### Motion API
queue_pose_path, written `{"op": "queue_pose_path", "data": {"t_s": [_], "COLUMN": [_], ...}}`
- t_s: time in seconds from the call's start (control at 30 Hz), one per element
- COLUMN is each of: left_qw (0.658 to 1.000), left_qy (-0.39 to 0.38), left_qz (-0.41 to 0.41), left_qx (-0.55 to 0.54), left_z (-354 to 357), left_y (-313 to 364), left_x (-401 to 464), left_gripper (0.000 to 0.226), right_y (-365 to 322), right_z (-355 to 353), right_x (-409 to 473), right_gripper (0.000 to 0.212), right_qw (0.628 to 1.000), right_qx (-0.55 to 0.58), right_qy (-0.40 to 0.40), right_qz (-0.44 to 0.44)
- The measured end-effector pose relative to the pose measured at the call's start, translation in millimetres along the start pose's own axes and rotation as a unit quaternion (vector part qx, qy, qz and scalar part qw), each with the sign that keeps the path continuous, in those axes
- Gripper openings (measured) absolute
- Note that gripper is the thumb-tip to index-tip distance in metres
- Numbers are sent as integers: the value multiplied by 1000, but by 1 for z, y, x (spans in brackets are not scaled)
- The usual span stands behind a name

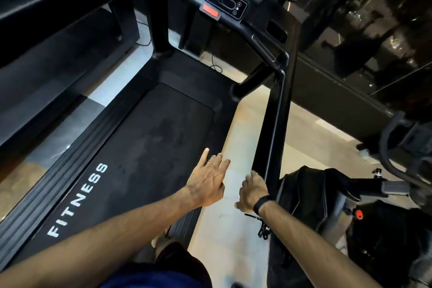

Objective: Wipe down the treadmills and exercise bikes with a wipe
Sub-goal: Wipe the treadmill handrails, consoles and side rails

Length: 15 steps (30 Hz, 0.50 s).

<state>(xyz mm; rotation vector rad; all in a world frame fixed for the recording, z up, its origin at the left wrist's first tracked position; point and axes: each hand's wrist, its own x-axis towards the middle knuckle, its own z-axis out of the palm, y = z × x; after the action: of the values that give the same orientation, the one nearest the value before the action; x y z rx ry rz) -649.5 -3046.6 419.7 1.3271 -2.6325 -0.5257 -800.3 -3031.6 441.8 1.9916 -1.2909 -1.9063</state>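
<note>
Head view – the treadmill handrail is gripped by the right hand, left hand is held flat over the belt – fingers straight.

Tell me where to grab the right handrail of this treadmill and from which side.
Grip the right handrail on its straight bar, near where the right hand already is. Come from the belt side and wrap round it: the bar is round and slim, and a bag crowds its outer side.

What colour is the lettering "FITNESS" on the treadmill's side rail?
White, on the black side rail of the treadmill, seen in the head view.
</note>
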Motion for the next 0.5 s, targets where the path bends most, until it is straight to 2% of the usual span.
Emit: {"op": "queue_pose_path", "data": {"t_s": [0.17,0.23,0.37,0.43,0.5], "left_qw": [999,999,999,999,999], "left_qy": [-29,-32,-21,-16,0], "left_qz": [36,39,36,27,19], "left_qx": [-4,2,17,24,25], "left_z": [15,17,9,2,-3], "left_y": [-6,-11,-17,-23,-31], "left_x": [-28,-36,-46,-53,-59], "left_gripper": [60,58,60,62,62], "right_y": [-29,-29,-18,-14,-9], "right_z": [34,50,73,75,63], "right_x": [-33,-41,-44,-44,-50], "right_gripper": [44,38,18,9,8], "right_qw": [988,984,985,978,968], "right_qx": [-119,-130,-44,-15,57], "right_qy": [98,125,161,206,240], "right_qz": [-10,-9,-33,-39,-49]}}
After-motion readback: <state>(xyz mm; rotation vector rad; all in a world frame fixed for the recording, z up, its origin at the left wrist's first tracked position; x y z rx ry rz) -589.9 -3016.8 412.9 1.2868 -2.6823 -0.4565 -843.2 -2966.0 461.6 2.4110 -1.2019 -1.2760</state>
